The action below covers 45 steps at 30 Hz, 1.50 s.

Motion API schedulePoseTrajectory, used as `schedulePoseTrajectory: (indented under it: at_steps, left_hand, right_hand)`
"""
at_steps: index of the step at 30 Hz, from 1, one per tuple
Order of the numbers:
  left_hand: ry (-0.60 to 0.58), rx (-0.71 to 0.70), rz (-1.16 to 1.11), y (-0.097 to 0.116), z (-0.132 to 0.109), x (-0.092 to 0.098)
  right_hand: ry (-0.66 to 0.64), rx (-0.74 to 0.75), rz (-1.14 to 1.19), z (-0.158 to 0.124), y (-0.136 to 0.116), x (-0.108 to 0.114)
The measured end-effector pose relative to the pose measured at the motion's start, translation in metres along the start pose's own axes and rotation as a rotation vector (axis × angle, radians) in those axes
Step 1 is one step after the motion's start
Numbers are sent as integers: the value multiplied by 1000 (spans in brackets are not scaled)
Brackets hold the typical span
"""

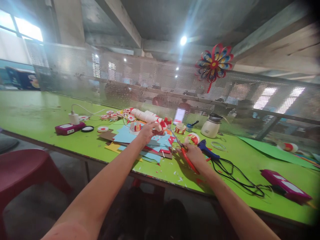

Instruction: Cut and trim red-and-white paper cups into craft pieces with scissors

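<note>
Two bare forearms [117, 176] reach from the bottom of the view over the near edge of the green tabletop [30, 106]. The right hand [191, 153], just in from that edge, grasps scissors [188, 160] by their orange-red handles, the blades angled toward the left hand. The left hand [148, 132], farther in, has its fingers bent round a red-and-white paper piece [161, 126]; whether the blades touch it I cannot tell.

Below the left hand lies an untidy stack of coloured paper [127, 135], light blue uppermost, with small scraps [180, 179] strewn between it and the near edge. Just right of the right hand is a blue glue gun [208, 151], beside its black cord [233, 168]. Toward the right edge lies a purple power strip [286, 185]; a second purple power strip [67, 129], with a white plug [73, 118] in it, lies toward the left edge.

Along the far edge are a row of white paper cups [145, 115], red-and-white discs [114, 116], a phone [179, 116] with a lit screen and a cream-coloured jug [211, 127]. A paper pinwheel [214, 64] shows against the perforated metal screen [140, 78] behind them.
</note>
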<state>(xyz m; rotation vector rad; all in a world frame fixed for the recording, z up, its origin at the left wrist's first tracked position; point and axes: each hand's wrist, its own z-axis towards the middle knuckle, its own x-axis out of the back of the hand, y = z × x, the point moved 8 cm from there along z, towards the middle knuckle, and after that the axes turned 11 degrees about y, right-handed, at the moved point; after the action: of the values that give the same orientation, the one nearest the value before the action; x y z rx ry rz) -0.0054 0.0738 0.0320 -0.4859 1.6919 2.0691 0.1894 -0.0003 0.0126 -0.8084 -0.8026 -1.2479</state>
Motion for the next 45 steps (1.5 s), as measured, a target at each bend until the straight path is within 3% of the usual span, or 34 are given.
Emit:
schedulePoseTrajectory:
  at_steps: [10,17,24,30,33,38,41,45]
  left_hand:
    - [55,14,-72,-5,11,10]
    - [119,48,-120,-4,10,14]
    - [134,48,-135,1,8,15]
    - [126,54,-128,-2,9,16]
    - [123,55,-107,-5,9,15]
    - [116,40,-65,-6,3,12]
    - [100,38,-46,-5,-1,8]
    - [78,49,-16,-6,-2,5]
  right_hand:
    - [20,-14,16,-1,0,3]
    - [-50,-43,9,-2,4,-3]
    - [-220,75,-11,-15,-16,-8]
    - [-234,171,-79,-13,-22,11]
    - [-166,138,-108,12,-4,31]
    - [-42,-79,-202,72,60,55]
    - [-55,-158,-214,95,86,44]
    - [-109,-209,-179,109,97,12]
